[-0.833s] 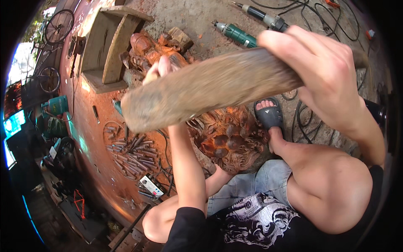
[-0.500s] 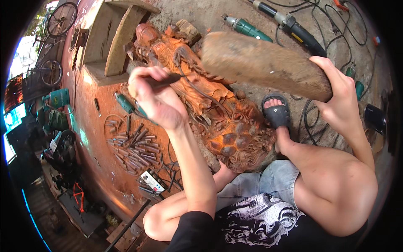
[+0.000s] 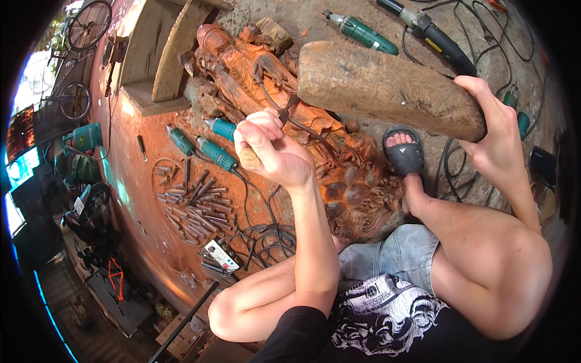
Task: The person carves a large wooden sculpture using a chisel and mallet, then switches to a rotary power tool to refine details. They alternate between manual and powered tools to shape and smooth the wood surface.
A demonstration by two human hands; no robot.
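Note:
A reddish-brown carved wooden statue [image 3: 236, 63] lies on its back between my feet, its head end far left. Closed in my left hand [image 3: 275, 148] is a chisel [image 3: 290, 107], whose dark metal end shows beyond the fingers over the statue's middle; whether it touches the wood I cannot tell. My right hand [image 3: 495, 118] grips the narrower right end of a thick wooden mallet [image 3: 381, 91]. The mallet's blunt head is raised above the statue, to the right of the chisel and apart from it.
Several chisels [image 3: 196, 202] lie heaped on the reddish floor at left. Green power tools [image 3: 215, 153] and tangled cables [image 3: 269, 239] are beside them. More power tools [image 3: 363, 33] lie at the far right. A wooden frame [image 3: 145, 54] stands far left; a white power strip [image 3: 221, 255] sits near my knee.
My left hand has moved right with the chisel, uncovering the green tools behind it. The mallet has shifted slightly right and remains raised.

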